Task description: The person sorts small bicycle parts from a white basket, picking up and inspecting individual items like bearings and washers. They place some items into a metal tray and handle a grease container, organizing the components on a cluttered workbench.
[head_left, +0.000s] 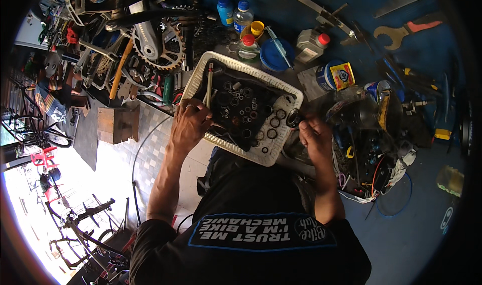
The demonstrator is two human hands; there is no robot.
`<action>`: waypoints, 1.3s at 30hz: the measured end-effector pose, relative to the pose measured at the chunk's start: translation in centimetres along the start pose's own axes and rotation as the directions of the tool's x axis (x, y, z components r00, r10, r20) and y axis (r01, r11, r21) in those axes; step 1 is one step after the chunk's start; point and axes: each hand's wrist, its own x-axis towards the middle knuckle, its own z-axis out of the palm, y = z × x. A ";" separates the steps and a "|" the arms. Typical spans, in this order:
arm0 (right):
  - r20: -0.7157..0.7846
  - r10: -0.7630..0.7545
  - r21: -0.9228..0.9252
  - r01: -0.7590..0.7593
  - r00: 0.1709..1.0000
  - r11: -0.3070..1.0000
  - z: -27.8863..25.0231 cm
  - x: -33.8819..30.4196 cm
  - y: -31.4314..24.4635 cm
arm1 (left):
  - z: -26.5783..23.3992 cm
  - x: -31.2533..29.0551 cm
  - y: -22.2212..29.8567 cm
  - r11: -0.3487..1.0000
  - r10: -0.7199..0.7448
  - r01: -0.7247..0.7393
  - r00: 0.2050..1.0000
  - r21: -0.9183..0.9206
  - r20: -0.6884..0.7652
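A cream plastic basket (221, 59) sits in front of me, lined partly with a dark cloth or tray. Small metal rings, bearings and sleeves (246, 101) lie in it, with several dark rings (275, 123) on its right side and a slim metal rod (209, 81) at its left. My left hand (190, 124) is at the basket's left edge, fingers curled together; what they grip is hidden. Just beyond the right rim, my right hand (316, 134) pinches a dark round ring-like part (293, 118), its exact kind unclear.
Bicycle cranks with a chainring (158, 46) and piled tools crowd the left. Behind the basket stand bottles (243, 15), a blue lid (277, 53) with a syringe, and a grey container (310, 45). Right of me is a bin of parts (356, 159); a wooden block (118, 124) stands left.
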 end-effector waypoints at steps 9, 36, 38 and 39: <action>-0.116 -0.105 -0.284 0.068 0.988 0.956 -1.1 -2.0 -0.1 | 2.5 1.2 -1.7 0.990 -0.009 -0.017 0.984 0.142 0.178; 0.040 -0.176 -0.641 0.160 0.984 0.751 3.2 -6.0 0.0 | 3.8 3.5 7.9 0.912 0.081 0.072 0.934 -0.403 0.349; 0.022 -0.198 -0.729 0.151 0.980 0.668 2.8 -7.0 0.1 | 3.7 4.1 8.4 0.979 0.133 -0.070 0.933 -0.191 0.335; 0.016 -0.207 -0.770 0.144 0.978 0.622 2.7 -7.4 0.2 | 3.8 4.3 8.6 0.984 0.151 -0.108 0.925 -0.140 0.349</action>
